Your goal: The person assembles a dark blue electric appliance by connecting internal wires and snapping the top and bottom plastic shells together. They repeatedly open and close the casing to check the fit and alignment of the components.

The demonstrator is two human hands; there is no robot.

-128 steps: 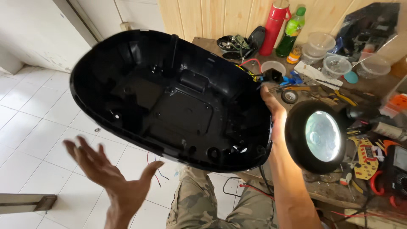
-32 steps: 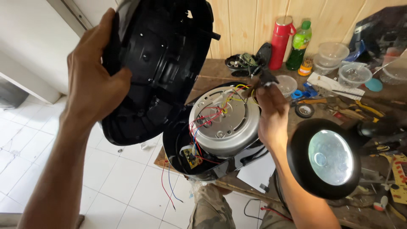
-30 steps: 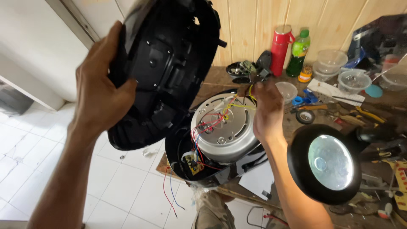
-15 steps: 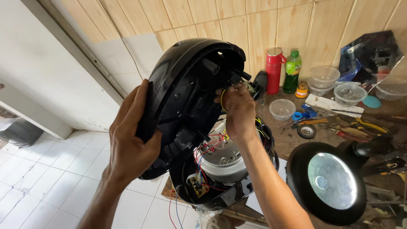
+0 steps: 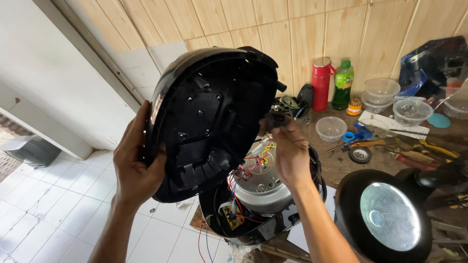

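Your left hand (image 5: 134, 170) has its grip clamped on the lower left edge of the black plastic shell (image 5: 209, 117), thumb across the inside, holding it up tilted with its hollow side toward you. Your right hand (image 5: 291, 152) pinches a small dark part (image 5: 276, 120) at the shell's right rim. Just below both, the opened appliance base (image 5: 261, 195) sits on the surface (image 5: 341, 168), its metal plate and coloured wires (image 5: 251, 168) exposed. A round magnifier lamp (image 5: 387, 216) stands to the right.
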